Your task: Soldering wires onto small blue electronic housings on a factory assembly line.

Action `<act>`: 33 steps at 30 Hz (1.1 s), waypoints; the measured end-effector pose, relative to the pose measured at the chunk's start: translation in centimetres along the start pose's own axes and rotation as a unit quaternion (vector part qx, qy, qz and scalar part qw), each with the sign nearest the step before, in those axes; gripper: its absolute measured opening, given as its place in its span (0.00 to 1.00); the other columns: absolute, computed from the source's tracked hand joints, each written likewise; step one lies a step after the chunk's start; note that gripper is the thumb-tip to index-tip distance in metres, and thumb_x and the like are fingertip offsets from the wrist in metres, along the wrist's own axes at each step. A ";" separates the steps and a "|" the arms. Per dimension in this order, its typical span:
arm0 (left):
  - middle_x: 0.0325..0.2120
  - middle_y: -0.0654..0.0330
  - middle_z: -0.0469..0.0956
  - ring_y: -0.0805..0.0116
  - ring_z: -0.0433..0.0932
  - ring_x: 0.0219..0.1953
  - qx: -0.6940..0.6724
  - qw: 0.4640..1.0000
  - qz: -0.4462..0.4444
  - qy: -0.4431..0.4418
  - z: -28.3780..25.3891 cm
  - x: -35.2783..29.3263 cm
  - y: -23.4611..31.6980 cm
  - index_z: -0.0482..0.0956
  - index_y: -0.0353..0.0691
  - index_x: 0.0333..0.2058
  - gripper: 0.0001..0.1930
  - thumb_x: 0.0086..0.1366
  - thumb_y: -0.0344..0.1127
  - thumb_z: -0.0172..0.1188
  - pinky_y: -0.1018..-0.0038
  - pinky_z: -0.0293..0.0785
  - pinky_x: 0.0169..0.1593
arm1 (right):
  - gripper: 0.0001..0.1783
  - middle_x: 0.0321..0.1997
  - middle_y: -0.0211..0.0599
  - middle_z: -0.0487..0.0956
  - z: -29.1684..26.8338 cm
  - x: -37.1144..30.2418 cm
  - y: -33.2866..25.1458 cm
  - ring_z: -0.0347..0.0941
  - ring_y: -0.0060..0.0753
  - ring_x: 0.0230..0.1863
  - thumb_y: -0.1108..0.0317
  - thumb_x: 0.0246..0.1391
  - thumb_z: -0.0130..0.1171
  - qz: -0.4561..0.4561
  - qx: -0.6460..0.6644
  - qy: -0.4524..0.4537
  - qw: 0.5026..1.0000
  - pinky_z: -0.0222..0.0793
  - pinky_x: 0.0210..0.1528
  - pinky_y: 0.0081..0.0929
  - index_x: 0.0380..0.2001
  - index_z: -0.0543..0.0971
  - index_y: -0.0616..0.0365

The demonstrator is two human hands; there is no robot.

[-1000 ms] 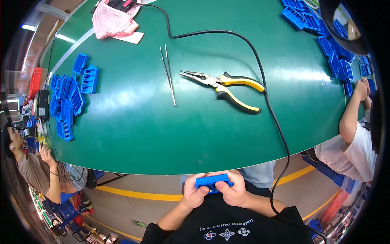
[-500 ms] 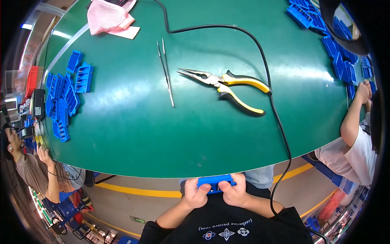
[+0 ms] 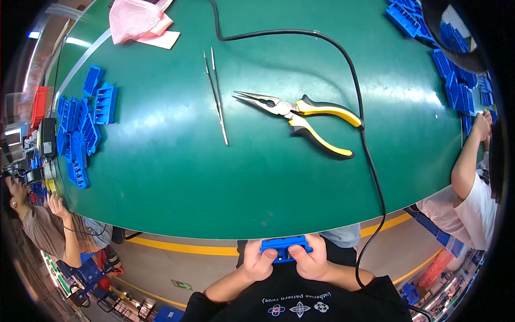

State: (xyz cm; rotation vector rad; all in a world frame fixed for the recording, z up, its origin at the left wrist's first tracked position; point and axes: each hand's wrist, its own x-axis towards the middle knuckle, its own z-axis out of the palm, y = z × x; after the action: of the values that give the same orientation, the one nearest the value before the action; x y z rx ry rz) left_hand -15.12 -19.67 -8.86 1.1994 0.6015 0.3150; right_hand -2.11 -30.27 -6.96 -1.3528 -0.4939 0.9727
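Both my hands grip one blue plastic slotted part (image 3: 284, 244) just below the table's front edge, close to my body. My left hand (image 3: 257, 262) is closed round its left end, my right hand (image 3: 311, 260) round its right end. Both thumbs press on the near face, where small metal bits show in its slots; my other fingers are mostly hidden beneath. On the table beyond lie long-nose pliers (image 3: 279, 107) with yellow and black handles, jaws toward the left. Left of them rest slim metal tweezers (image 3: 217, 99), their points away from me.
Blue slotted parts (image 3: 80, 126) are heaped at the table's left, more (image 3: 453, 80) at the right. A black cable (image 3: 357, 80) crosses the green table (image 3: 177, 177) and drops past its front edge. Pink mesh cloth (image 3: 137, 21) lies far left. Co-workers (image 3: 51, 231) sit at both sides.
The view has shifted slightly. My thumbs have moved a little on the blue part, the right one further in over its slots. Both hands keep their hold.
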 end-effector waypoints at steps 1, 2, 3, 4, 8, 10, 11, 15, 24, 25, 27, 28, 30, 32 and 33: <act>0.44 0.53 0.81 0.59 0.80 0.45 -0.007 1.000 -0.005 0.002 0.1 0.0 0.1 0.79 0.31 0.48 0.24 0.74 0.51 0.54 0.66 0.72 0.51 | 0.14 0.41 0.44 0.81 0.1 0.0 0.0 0.78 0.39 0.41 0.66 0.64 0.58 0.001 0.001 0.006 1.000 0.70 0.48 0.34 0.46 0.79 0.66; 0.44 0.53 0.81 0.60 0.80 0.44 -0.015 1.000 -0.010 0.004 0.2 0.0 0.2 0.79 0.31 0.48 0.24 0.74 0.51 0.54 0.66 0.72 0.51 | 0.13 0.40 0.44 0.81 0.1 0.0 0.0 0.78 0.38 0.41 0.66 0.64 0.58 0.006 0.003 0.013 1.000 0.70 0.47 0.33 0.46 0.79 0.66; 0.43 0.54 0.81 0.61 0.80 0.44 -0.026 1.000 -0.016 0.000 0.3 0.0 0.3 0.79 0.31 0.48 0.24 0.74 0.51 0.54 0.66 0.72 0.51 | 0.13 0.40 0.43 0.81 0.1 -0.1 -0.1 0.78 0.38 0.40 0.67 0.64 0.58 0.013 0.010 0.014 1.000 0.70 0.46 0.33 0.45 0.79 0.66; 0.43 0.54 0.82 0.61 0.80 0.44 -0.037 0.999 -0.020 0.000 0.3 0.1 0.4 0.79 0.30 0.48 0.24 0.74 0.50 0.54 0.66 0.72 0.51 | 0.12 0.39 0.43 0.81 0.1 -0.1 -0.1 0.78 0.37 0.39 0.67 0.64 0.58 0.024 0.017 0.015 0.999 0.70 0.44 0.32 0.44 0.79 0.66; 0.42 0.54 0.82 0.62 0.80 0.43 -0.019 1.000 -0.021 -0.004 0.6 0.2 0.9 0.80 0.30 0.48 0.24 0.75 0.50 0.53 0.67 0.72 0.51 | 0.11 0.35 0.42 0.82 0.0 -0.2 -0.3 0.77 0.36 0.35 0.68 0.63 0.58 0.036 0.015 0.037 0.999 0.71 0.41 0.31 0.43 0.80 0.66; 0.42 0.54 0.82 0.62 0.80 0.43 -0.012 1.000 -0.023 -0.007 0.8 0.4 1.1 0.80 0.30 0.48 0.24 0.75 0.49 0.53 0.67 0.72 0.51 | 0.11 0.36 0.42 0.81 -0.1 -0.3 -0.6 0.77 0.37 0.35 0.68 0.63 0.59 0.048 0.022 0.035 0.998 0.70 0.41 0.32 0.43 0.80 0.66; 0.42 0.54 0.82 0.62 0.80 0.43 -0.006 1.000 -0.017 -0.008 0.9 0.5 1.1 0.80 0.30 0.48 0.24 0.75 0.49 0.53 0.67 0.72 0.51 | 0.12 0.36 0.42 0.81 -0.1 -0.3 -0.7 0.77 0.37 0.36 0.68 0.62 0.59 0.046 0.029 0.038 0.998 0.70 0.42 0.32 0.43 0.80 0.66; 0.43 0.53 0.82 0.61 0.79 0.44 0.008 1.000 0.000 -0.009 1.0 0.8 1.1 0.80 0.30 0.48 0.23 0.75 0.49 0.53 0.66 0.71 0.51 | 0.12 0.38 0.43 0.81 -0.1 -0.3 -0.7 0.77 0.38 0.38 0.67 0.62 0.59 0.047 0.013 0.048 0.998 0.70 0.44 0.33 0.43 0.80 0.66; 0.45 0.53 0.80 0.61 0.78 0.45 -0.011 1.000 0.006 0.009 1.5 0.9 1.0 0.78 0.30 0.50 0.22 0.75 0.47 0.53 0.66 0.71 0.52 | 0.13 0.40 0.42 0.82 0.1 -0.6 -0.4 0.77 0.37 0.40 0.67 0.62 0.59 0.060 0.026 0.062 0.996 0.70 0.46 0.32 0.44 0.80 0.66; 0.45 0.53 0.80 0.61 0.78 0.46 -0.016 1.000 0.010 0.018 1.7 0.9 1.0 0.78 0.30 0.50 0.22 0.75 0.47 0.53 0.66 0.71 0.52 | 0.13 0.40 0.42 0.82 0.2 -0.8 -0.4 0.77 0.37 0.40 0.67 0.62 0.59 0.067 0.024 0.069 0.995 0.70 0.46 0.32 0.44 0.80 0.66; 0.45 0.53 0.80 0.61 0.78 0.46 -0.018 1.000 -0.002 0.019 1.7 0.9 1.2 0.77 0.30 0.51 0.21 0.75 0.46 0.53 0.66 0.71 0.52 | 0.13 0.41 0.42 0.82 0.3 -1.1 -0.4 0.77 0.36 0.40 0.67 0.62 0.60 0.090 0.030 0.081 0.992 0.70 0.46 0.32 0.44 0.80 0.66; 0.45 0.53 0.80 0.61 0.78 0.46 -0.014 1.000 -0.009 0.022 1.7 1.0 1.4 0.77 0.30 0.51 0.21 0.75 0.45 0.53 0.66 0.71 0.52 | 0.13 0.41 0.41 0.82 0.4 -1.3 -0.4 0.77 0.35 0.40 0.66 0.62 0.60 0.112 0.040 0.086 0.989 0.70 0.46 0.32 0.44 0.80 0.66; 0.45 0.53 0.80 0.61 0.78 0.46 -0.014 1.000 -0.020 0.016 1.8 1.0 1.8 0.77 0.30 0.51 0.21 0.75 0.45 0.52 0.66 0.71 0.52 | 0.13 0.41 0.41 0.82 0.8 -1.6 -0.5 0.77 0.34 0.40 0.66 0.62 0.60 0.137 0.057 0.098 0.984 0.70 0.46 0.31 0.45 0.80 0.66; 0.45 0.53 0.79 0.61 0.78 0.46 -0.024 0.999 -0.033 0.028 2.1 1.0 2.4 0.76 0.30 0.51 0.20 0.75 0.44 0.52 0.66 0.71 0.52 | 0.14 0.41 0.41 0.83 1.1 -1.8 -0.8 0.77 0.33 0.41 0.66 0.62 0.60 0.134 0.078 0.114 0.981 0.70 0.46 0.31 0.45 0.80 0.66; 0.45 0.53 0.79 0.62 0.78 0.46 -0.036 0.998 -0.041 0.044 2.4 0.8 2.8 0.76 0.30 0.51 0.20 0.75 0.44 0.52 0.66 0.71 0.52 | 0.13 0.39 0.39 0.82 1.3 -1.9 -1.2 0.76 0.29 0.39 0.66 0.63 0.59 0.157 0.093 0.123 0.976 0.71 0.44 0.29 0.44 0.80 0.66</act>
State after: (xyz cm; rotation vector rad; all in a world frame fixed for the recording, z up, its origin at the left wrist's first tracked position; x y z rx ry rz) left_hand -12.80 -20.17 -5.93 1.0918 0.7081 0.3177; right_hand -3.84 -30.99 -5.14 -1.3813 0.0013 1.0603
